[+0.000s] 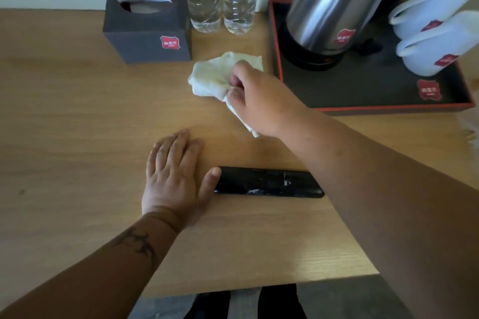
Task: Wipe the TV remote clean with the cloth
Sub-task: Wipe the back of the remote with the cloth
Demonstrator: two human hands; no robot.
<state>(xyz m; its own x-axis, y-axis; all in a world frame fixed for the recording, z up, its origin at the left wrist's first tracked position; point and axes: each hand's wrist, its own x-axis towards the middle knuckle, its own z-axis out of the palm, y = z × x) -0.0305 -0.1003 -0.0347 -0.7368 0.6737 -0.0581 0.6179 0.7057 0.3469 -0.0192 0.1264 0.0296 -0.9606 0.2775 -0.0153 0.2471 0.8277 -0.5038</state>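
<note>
A black TV remote [269, 182] lies flat and crosswise on the wooden table [77, 124], near its front edge. My left hand [176, 179] rests palm down beside the remote's left end, fingers spread, the thumb touching that end. A crumpled white cloth [217, 75] is farther back on the table, and my right hand [259, 101] is closed on it, a strip of cloth hanging out under the palm. My right forearm crosses above the remote's right end.
A dark tissue box [147, 33] stands at the back left, two water bottles [220, 5] beside it. A red-edged black tray [388, 103] at the back right holds a steel kettle [334, 5] and two white cups [435, 28]. The table's front edge runs just below the remote.
</note>
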